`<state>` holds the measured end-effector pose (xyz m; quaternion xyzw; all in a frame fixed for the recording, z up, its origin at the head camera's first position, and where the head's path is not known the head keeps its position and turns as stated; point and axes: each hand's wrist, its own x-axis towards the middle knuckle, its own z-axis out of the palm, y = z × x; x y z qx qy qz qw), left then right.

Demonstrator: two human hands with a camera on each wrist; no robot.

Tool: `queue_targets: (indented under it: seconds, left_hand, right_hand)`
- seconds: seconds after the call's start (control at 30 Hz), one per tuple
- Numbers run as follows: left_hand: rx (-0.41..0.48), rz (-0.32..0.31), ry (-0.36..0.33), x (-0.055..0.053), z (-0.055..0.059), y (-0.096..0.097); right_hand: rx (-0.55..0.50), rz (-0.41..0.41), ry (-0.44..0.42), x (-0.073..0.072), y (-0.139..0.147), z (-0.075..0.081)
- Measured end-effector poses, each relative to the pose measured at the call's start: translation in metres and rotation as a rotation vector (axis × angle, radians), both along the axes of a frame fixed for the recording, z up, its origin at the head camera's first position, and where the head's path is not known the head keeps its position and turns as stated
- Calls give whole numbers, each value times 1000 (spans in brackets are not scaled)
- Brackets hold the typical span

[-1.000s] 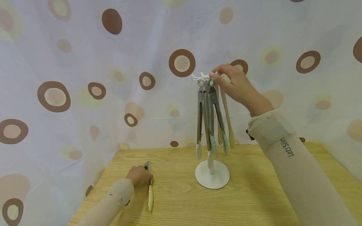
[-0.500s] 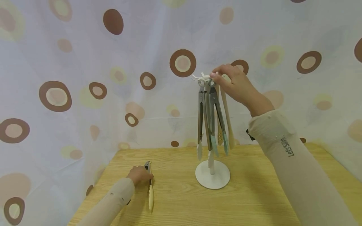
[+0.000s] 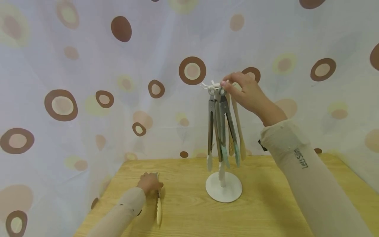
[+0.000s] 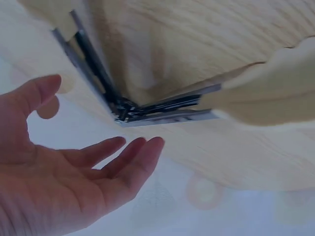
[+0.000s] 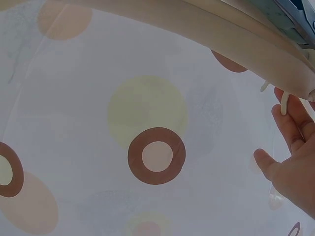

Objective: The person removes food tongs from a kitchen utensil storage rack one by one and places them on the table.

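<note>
A pair of tongs (image 3: 159,210) with cream tips lies on the table at the left. My left hand (image 3: 150,182) is over its hinge end. In the left wrist view the thumb and fingers of that hand (image 4: 64,182) are spread apart, with a gap to the tongs (image 4: 128,113), whose arms stand in a V. My right hand (image 3: 245,90) pinches the top of a white stand (image 3: 224,194), by a hook near the hanging rings. White-tipped tongs (image 3: 211,121) and teal-tipped tongs (image 3: 229,131) hang there. My right fingers (image 5: 287,129) show partly, beside a hook.
Beige utensils (image 3: 242,148), one slotted, hang behind the tongs on the stand. The wooden table (image 3: 183,210) ends at a curtain (image 3: 165,138) with brown rings and dots, which also runs along the left side.
My left hand has shifted over the hinge end of the tongs, covering more of it. The right hand keeps its place on the stand. The head view has tilted slightly up.
</note>
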<state>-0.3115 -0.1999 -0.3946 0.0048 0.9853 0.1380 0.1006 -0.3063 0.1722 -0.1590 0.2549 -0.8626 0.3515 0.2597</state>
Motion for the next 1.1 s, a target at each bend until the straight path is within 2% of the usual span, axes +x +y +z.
queue_targets:
  seconds: [0.1, 0.2, 0.3, 0.37, 0.5, 0.63, 0.77, 0.93, 1.1]
  left_hand:
    - [34, 19, 71, -7, -1, 9]
    - [33, 7, 145, -16, 0, 21]
    - [52, -12, 223, -22, 8, 37]
    - [73, -19, 263, -22, 18, 50]
    - [152, -51, 369, -20, 35, 74]
    - [298, -64, 457, -15, 49, 96]
    - [436, -95, 576, -10, 60, 115]
    - [602, -156, 715, -3, 72, 137]
    - [745, -250, 829, 5, 84, 160]
  right_hand:
    - [1, -4, -6, 0, 0, -1]
    - [2, -5, -11, 0, 0, -1]
    - [3, 1, -1, -1, 0, -2]
    - [2, 6, 9, -1, 0, -1]
    - [3, 9, 16, -2, 0, -1]
    - [0, 8, 3, -1, 0, -1]
    - [0, 10, 1, 0, -1, -1]
    - [-1, 0, -10, 2, 0, -1]
    - [-6, -8, -21, 3, -1, -1]
